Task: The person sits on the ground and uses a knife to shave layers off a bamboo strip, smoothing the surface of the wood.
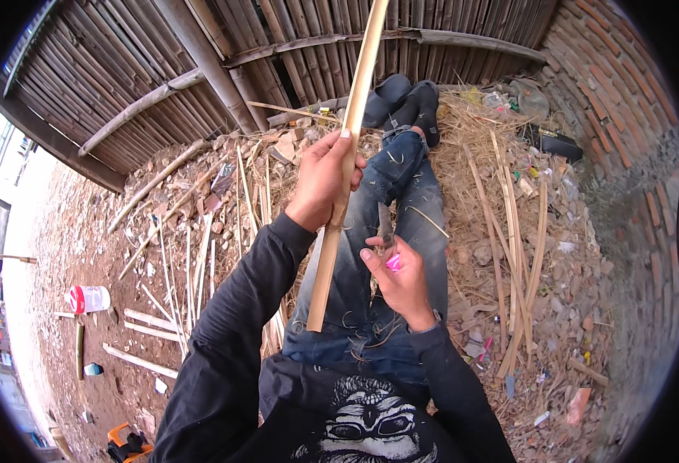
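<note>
My left hand (327,176) is closed round a long split bamboo strip (328,274), thumb on its pale hollow side. The strip slants from above my lap up past the top of the view. Lower and to the right, my right hand (399,279) is closed on a knife (386,224). Its dark blade points away from me, and a bit of pink shows at the grip in my palm. The blade is apart from the strip. Thin bamboo shavings (358,349) lie on my jeans (416,197), below both hands.
Split bamboo strips (511,231) lie on the littered ground to the right, and more sticks (154,320) to the left. A bamboo wall (308,69) stands ahead, a brick wall (621,100) at the right. A red-and-white tub (90,299) sits far left, an orange-and-black tool (128,444) lower left.
</note>
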